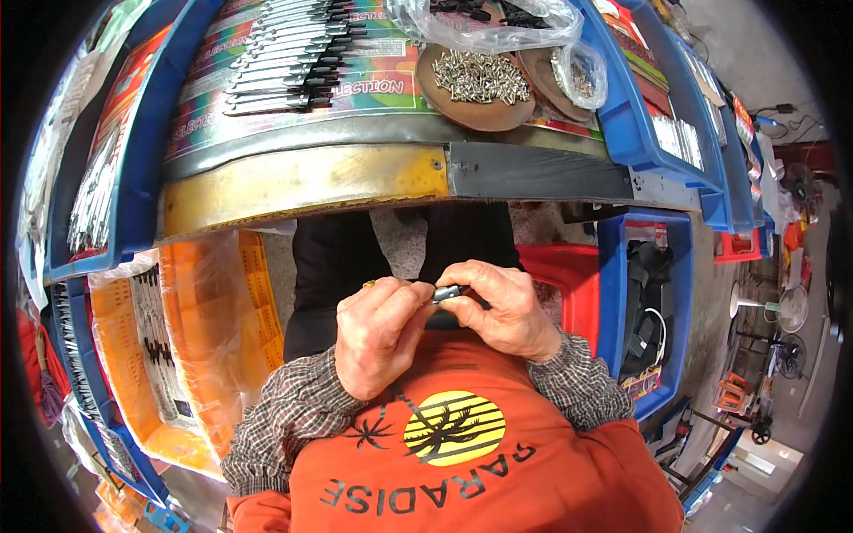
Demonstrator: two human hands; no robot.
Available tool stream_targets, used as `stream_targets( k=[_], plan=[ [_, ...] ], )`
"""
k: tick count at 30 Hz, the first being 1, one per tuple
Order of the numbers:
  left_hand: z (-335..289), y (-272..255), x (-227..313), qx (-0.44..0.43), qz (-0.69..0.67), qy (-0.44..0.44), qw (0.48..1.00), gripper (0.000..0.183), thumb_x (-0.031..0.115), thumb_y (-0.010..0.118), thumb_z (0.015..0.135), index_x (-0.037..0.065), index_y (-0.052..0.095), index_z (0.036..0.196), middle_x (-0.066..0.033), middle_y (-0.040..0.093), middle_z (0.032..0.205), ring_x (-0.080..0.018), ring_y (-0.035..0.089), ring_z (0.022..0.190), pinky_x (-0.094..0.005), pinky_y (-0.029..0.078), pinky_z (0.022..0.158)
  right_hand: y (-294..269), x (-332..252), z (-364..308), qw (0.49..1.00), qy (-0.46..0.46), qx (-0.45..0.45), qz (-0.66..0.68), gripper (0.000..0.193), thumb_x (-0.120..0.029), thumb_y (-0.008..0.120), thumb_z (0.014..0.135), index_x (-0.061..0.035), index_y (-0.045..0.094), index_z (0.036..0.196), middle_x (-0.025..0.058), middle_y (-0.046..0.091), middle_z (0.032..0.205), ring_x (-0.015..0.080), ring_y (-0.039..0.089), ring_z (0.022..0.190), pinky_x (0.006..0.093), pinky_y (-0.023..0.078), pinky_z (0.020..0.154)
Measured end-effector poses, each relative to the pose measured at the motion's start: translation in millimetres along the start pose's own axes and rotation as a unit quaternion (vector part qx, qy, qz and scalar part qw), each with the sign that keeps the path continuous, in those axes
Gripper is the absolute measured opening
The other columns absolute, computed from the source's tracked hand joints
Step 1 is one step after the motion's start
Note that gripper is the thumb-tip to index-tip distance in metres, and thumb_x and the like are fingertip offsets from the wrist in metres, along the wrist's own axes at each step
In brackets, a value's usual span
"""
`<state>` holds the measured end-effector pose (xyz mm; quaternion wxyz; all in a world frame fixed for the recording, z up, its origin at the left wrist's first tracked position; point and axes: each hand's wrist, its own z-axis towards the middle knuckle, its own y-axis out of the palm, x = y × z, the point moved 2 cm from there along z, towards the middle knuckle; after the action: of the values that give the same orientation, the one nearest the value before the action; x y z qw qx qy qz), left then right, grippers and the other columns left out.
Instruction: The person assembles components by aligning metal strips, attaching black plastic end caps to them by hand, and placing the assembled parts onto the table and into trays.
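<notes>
Part (447, 293) was pinched by left hand (382, 330) and right hand (508, 308), both grips closed on it, off the front edge of the desk (311, 182); a drop was risked by any slip.

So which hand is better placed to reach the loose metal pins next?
Probably the right hand, nearly below their dish in view; the left hand sits farther aside. Both pinch the small black-and-silver part.

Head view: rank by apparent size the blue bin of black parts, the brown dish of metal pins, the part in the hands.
1. Blue bin
2. Brown dish
3. Small dark part between left hand and right hand, partly hidden, plainly smallest
</notes>
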<state>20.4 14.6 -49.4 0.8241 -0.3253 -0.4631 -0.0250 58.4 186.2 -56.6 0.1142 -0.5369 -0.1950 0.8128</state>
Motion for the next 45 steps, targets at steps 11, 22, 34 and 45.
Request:
stream_targets(
  k=[11,22,34,45],
  plan=[
    [-4.4,-4.4,-6.6,-0.040,-0.007,-0.011,0.999,0.021,-0.001,0.074,0.070,0.004,0.064,0.088,-0.0078,0.064,0.076,-0.0217,0.062,0.062,-0.0307,0.048,0.053,2.4,-1.6,-12.6,0.966,0.176,-0.012,0.191,0.021,0.001,0.065,0.084,0.0038,0.060,0.105,0.0079,0.064,0.089,0.0097,0.062,0.067,0.0228,0.051,0.059],
    [-7.4,0.1,-4.5,-0.027,0.002,0.004,1.000,0.023,0.001,0.075,0.069,0.005,0.064,0.088,-0.0063,0.064,0.075,-0.0208,0.061,0.060,-0.0302,0.046,0.053,1.4,-5.9,-15.9,0.964,0.187,-0.021,0.186,0.015,0.001,0.062,0.087,0.0046,0.061,0.102,0.0079,0.065,0.088,0.0105,0.064,0.070,0.0219,0.053,0.061],
    [-10.9,5.0,-5.0,-0.024,-0.017,0.022,0.999,0.023,0.000,0.074,0.067,0.003,0.062,0.087,-0.0077,0.063,0.073,-0.0224,0.062,0.060,-0.0305,0.047,0.053,5.8,-0.9,-21.1,0.972,0.159,-0.014,0.173,0.013,0.000,0.065,0.085,0.0020,0.063,0.098,0.0067,0.066,0.083,0.0104,0.065,0.067,0.0215,0.052,0.059],
    [-5.8,1.6,-6.5,-0.066,0.000,0.041,0.997,0.025,0.000,0.076,0.065,0.004,0.062,0.086,-0.0068,0.062,0.073,-0.0212,0.061,0.059,-0.0302,0.046,0.051,6.3,4.5,-22.1,0.956,0.179,-0.011,0.233,0.012,-0.001,0.066,0.085,0.0022,0.063,0.097,0.0070,0.067,0.084,0.0102,0.066,0.070,0.0217,0.054,0.061]
  ],
)
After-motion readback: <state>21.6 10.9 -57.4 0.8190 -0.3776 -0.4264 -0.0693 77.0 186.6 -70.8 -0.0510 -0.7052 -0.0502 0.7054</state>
